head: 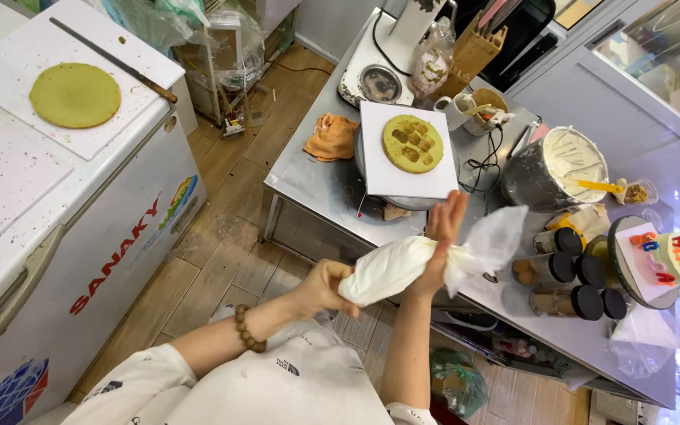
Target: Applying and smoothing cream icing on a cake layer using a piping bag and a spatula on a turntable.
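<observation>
Both my hands hold a clear piping bag (387,267) full of white cream, above the near edge of the steel table (308,181). My left hand (320,287), with a bead bracelet on its wrist, cups the bag's fat end. My right hand (438,240) pinches the bag at its neck, fingers pointing up, and the loose empty plastic fans out to the right. Just beyond, a round yellow-green cake layer (412,143) with dents in its top lies on a white square board (379,177) on a turntable.
A steel bowl of cream (564,165) with a yellow spatula stands at the right. Black-lidded jars (568,271) and a small cake with coloured letters (670,256) are near it. An orange cloth (332,138) lies left of the board. On the chest freezer (80,236), a second cake layer (75,94) and a long knife (112,59).
</observation>
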